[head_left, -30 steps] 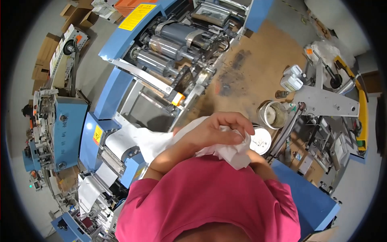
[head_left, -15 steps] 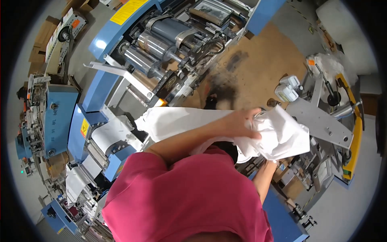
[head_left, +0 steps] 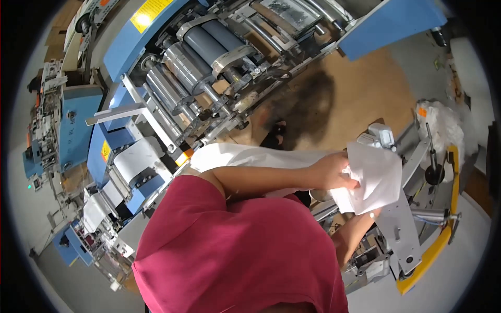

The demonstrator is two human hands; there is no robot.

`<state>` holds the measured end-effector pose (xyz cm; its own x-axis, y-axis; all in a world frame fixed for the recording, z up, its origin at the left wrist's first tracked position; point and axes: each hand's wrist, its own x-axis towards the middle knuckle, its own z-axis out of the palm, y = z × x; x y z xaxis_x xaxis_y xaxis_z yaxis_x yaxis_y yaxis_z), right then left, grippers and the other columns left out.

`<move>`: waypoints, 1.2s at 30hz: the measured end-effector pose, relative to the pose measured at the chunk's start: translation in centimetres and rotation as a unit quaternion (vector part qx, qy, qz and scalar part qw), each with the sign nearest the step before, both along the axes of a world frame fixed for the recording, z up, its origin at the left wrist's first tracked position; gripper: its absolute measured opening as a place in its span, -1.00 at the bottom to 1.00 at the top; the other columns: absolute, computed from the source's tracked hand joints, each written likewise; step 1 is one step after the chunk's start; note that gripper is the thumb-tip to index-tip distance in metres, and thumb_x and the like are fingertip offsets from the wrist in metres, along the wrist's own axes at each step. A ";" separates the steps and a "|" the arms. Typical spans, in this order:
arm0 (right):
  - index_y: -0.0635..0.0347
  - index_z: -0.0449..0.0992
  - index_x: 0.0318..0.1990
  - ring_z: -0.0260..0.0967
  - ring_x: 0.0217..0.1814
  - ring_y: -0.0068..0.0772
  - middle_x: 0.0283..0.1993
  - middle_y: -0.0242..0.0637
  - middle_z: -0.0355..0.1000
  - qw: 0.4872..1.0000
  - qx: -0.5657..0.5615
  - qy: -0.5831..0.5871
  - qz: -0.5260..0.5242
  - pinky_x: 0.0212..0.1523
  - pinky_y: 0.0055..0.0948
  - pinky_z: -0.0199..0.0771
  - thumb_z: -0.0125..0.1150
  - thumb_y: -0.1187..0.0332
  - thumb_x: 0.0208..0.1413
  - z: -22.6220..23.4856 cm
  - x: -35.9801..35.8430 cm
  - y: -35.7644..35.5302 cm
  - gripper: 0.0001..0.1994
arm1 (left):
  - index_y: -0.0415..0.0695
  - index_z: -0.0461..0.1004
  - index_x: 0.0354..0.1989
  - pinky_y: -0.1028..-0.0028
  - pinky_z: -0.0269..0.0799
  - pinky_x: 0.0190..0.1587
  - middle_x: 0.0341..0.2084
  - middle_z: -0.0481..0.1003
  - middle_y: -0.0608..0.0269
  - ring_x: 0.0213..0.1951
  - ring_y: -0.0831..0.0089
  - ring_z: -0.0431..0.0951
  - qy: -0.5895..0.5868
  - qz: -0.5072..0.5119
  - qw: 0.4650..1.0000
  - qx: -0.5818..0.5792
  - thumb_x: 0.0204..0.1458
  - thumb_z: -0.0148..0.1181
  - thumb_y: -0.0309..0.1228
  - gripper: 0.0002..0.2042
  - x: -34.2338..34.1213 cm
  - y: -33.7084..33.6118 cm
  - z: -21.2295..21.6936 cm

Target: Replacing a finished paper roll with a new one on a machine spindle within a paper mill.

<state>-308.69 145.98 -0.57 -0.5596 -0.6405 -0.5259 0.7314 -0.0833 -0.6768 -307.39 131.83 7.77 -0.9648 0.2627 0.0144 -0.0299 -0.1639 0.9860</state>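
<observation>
A long, thin white sheet (head_left: 229,155) runs from the machine on the left, across in front of my body, to a crumpled, bunched end on the right. My left hand (head_left: 334,171) reaches across to the right with its fingers closed on the sheet near that bunched end. My right hand (head_left: 370,218) comes up from below at the bunched end; the hanging sheet covers most of it, so its fingers cannot be made out. I cannot tell whether the sheet is paper, film or cloth.
Ahead stands a blue machine with shiny metal rollers (head_left: 188,61). A grey metal arm (head_left: 399,237) and a yellow bar (head_left: 427,261) are at the right. White plastic jugs (head_left: 381,136) stand beyond the sheet on brown floor covering (head_left: 365,99). More blue machines (head_left: 81,125) line the left.
My view has turned a little. The left hand has shifted slightly down and keeps its hold on the sheet. The bunched end now hangs flatter, and the right forearm has moved further right.
</observation>
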 end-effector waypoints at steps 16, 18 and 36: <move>0.23 0.23 -0.14 0.21 -0.19 -0.48 -0.21 -0.29 0.27 0.868 0.002 -0.073 0.490 -0.23 -0.53 0.25 0.14 0.23 -0.15 -2.3 -10.5 -8.8 -0.58 | -0.23 0.43 -0.37 0.59 0.29 -0.30 -0.47 0.43 0.36 -0.41 0.61 0.40 -0.318 -0.006 0.890 0.328 -0.20 0.12 -0.44 -0.81 -12.0 0.8 1.2; 0.23 0.24 -0.15 0.22 -0.21 -0.49 -0.22 -0.30 0.28 0.837 -0.006 -0.076 0.542 -0.24 -0.53 0.25 0.15 0.23 -0.15 -2.7 -12.3 -8.6 -0.58 | -0.23 0.43 -0.37 0.61 0.29 -0.31 -0.47 0.43 0.36 -0.40 0.62 0.39 -0.326 0.031 0.886 0.328 -0.19 0.12 -0.43 -0.80 -13.4 1.3 1.6; 0.21 0.12 0.01 0.20 -0.08 -0.29 -0.06 -0.18 0.22 0.600 -0.031 0.175 0.780 -0.11 -0.44 0.20 0.12 0.21 -0.25 -11.4 -16.0 -6.8 -0.39 | -0.23 0.34 -0.67 0.61 0.15 -0.50 -0.68 0.26 0.40 -0.56 0.68 0.23 -0.289 0.206 0.929 0.103 -0.17 0.08 -0.31 -0.77 -17.4 3.2 -2.3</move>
